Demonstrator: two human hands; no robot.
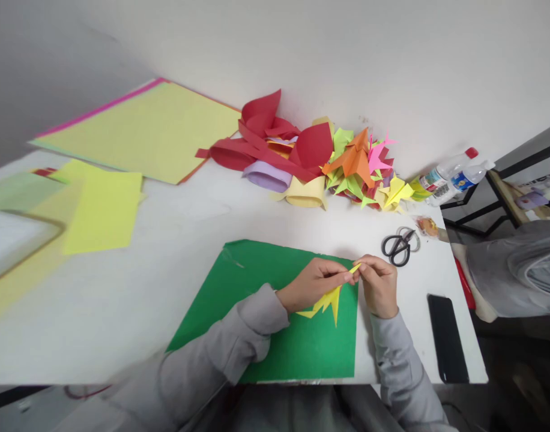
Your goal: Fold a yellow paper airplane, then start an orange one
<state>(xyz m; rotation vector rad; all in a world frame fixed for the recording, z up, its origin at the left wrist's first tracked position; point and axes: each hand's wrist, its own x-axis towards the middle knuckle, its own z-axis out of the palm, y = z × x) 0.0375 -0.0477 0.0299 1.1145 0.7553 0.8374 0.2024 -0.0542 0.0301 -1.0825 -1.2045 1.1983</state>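
1. The left hand and right hand both pinch a pointed, yellow folded-paper shape, its spread points hanging below the left fingers.
2. Beneath the grip: a flat green rectangular sheet.
3. Just right of it, slightly beyond: black-handled scissors.
4. Farther right, nearer the body: a black rectangular phone.
5. Well beyond: a multicoloured folded-paper heap.

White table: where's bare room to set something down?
Widest: between the bright yellow sheet and green sheet. Smaller: between the scissors and black phone. Crowded along the back: red paper shapes, folded paper pile, bottles.
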